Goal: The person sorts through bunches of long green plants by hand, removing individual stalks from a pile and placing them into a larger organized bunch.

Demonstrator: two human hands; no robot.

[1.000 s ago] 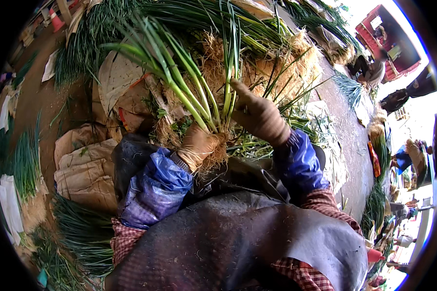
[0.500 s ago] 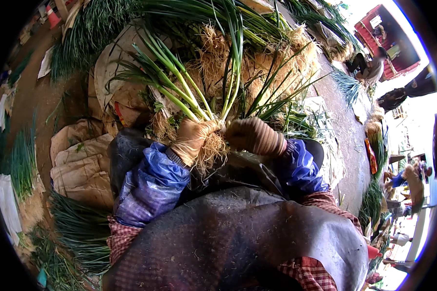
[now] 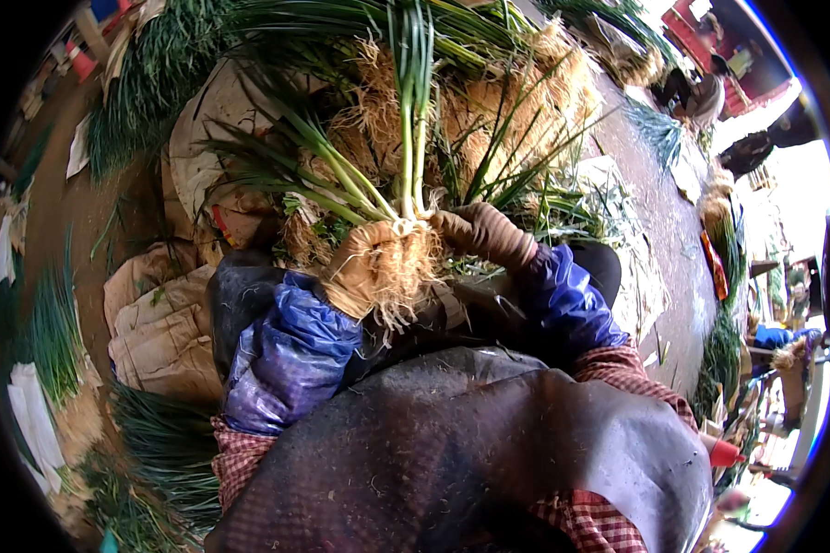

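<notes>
My left hand (image 3: 352, 269), in a tan glove, is closed round the lower ends of a small bunch of green onions (image 3: 411, 152). Their stalks fan upward, two nearly upright and several leaning left, and pale stringy roots (image 3: 404, 263) hang beside the glove. My right hand (image 3: 491, 232), in a brown glove, is closed with its fingertips against the right side of the bunch, where stalks meet roots. Whatever those fingers pinch is too small to make out. Blue plastic sleeves cover both forearms.
A large heap of green onions with roots (image 3: 553, 78) lies just beyond my hands. Dark loose leaves (image 3: 503, 152) stick up at the right. Brown sacking (image 3: 166, 318) and more onion bundles (image 3: 161, 442) lie at left. A dark apron (image 3: 452, 442) covers my lap. People sit farther right.
The bunch has turned slightly, bringing its roots more into view beside my left glove. My right hand has shifted a little upward, still closed at the base of the stalks.
</notes>
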